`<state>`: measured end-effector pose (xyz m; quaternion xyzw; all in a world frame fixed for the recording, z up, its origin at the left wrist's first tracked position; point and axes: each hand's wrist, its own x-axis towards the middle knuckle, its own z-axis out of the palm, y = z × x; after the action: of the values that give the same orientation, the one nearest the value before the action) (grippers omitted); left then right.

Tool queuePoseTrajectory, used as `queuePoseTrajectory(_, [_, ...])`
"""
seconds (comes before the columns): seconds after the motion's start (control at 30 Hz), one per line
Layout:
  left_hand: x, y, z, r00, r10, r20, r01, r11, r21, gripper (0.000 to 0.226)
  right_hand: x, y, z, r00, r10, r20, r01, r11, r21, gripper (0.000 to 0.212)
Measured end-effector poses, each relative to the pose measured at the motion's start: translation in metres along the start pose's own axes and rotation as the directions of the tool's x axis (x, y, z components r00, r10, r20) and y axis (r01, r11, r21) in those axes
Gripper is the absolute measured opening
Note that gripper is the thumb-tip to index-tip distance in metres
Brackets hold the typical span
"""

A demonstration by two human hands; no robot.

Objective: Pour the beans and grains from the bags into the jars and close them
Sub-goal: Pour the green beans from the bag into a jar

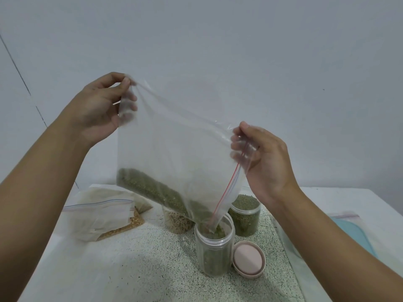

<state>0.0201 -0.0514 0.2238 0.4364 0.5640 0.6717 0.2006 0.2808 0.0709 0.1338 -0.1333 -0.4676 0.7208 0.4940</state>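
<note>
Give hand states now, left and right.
Left hand: closed, pinching the upper corner of the bag.
Right hand: closed, pinching the bag's zip edge.

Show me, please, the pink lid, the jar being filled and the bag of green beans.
pink lid [248, 259], head view, middle of its pale disc.
jar being filled [214, 258], head view, clear front wall.
bag of green beans [174, 138], head view, clear upper panel.

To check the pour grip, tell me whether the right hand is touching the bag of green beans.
Touching. The head view shows the right hand pinching the bag at its upper corner, with fingers visible through the plastic.
</note>
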Motion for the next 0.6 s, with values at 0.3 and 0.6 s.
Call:
queuePoseTrajectory(0.3, [-0.0014,0.0014,-0.0013,1.000,-0.011,0.004,0.011,1.000,0.003,0.024,-0.0005,0.0006,-0.0002,1.000,0.006,-0.001,-0.006,1.000,-0.009,0.013])
queuePoseTrajectory(0.6, [-0.0015,0.0032,-0.0017,1.000,-0.007,0.004,0.007,1.000,0.014,0.022,-0.0029,-0.0007,0.0028,1.000,-0.008,-0.005,0.008,1.000,-0.003,0.011])
